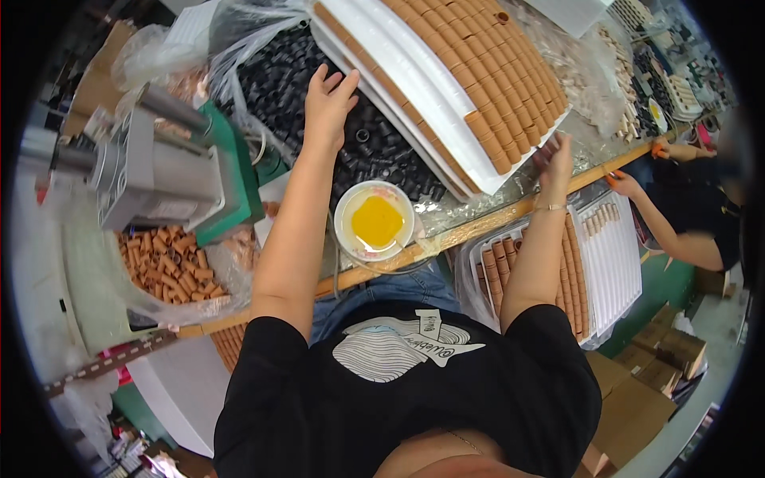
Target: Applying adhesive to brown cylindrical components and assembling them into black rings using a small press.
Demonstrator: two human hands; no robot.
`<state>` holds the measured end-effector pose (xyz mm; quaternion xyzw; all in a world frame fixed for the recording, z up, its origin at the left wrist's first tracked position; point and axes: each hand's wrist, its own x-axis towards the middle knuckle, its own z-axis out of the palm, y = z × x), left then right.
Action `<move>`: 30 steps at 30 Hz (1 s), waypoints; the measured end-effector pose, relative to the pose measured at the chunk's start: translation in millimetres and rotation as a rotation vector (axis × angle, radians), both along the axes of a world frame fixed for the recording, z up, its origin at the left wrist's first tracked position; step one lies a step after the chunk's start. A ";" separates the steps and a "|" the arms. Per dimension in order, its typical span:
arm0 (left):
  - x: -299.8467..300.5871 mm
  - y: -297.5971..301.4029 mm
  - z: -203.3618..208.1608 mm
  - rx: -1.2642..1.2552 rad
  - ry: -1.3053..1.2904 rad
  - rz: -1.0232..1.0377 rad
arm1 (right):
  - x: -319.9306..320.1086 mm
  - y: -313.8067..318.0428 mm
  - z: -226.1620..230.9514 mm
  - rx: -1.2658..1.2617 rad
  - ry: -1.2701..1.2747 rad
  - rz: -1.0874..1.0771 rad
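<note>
A white ribbed tray lies slanted on the bench with rows of short brown tubes on it, and more white layers show beneath its left edge. One tray channel band is bare white between the brown rows. My left hand is raised beside the tray's left edge, fingers spread; whether a fingertip touches the edge I cannot tell. At the tray's near right corner is my right hand, its fingers apart and slightly blurred, close to or touching the corner. Neither hand is seen gripping anything.
Black short tubes fill a plastic-lined heap at left. A bowl of yellow liquid stands near the wooden bench edge. A grey-green machine and loose brown tubes are farther left. Another person works at right beside loaded trays.
</note>
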<state>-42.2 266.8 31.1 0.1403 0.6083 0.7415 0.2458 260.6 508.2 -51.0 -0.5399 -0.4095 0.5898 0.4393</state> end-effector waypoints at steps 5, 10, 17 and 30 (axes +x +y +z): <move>41.3 -88.7 -7.2 -0.087 0.358 -0.124 | 16.3 -68.9 19.5 0.449 -0.077 -0.187; 93.7 -187.3 -13.9 -0.240 0.383 -0.274 | -7.6 -189.8 61.0 0.942 -0.310 0.492; 56.2 -317.4 -22.0 -0.724 0.952 0.286 | -65.0 -220.4 31.7 1.023 -0.890 0.824; 7.0 -369.5 -93.2 -0.985 0.859 0.168 | -46.3 -234.6 42.9 0.978 -0.616 0.557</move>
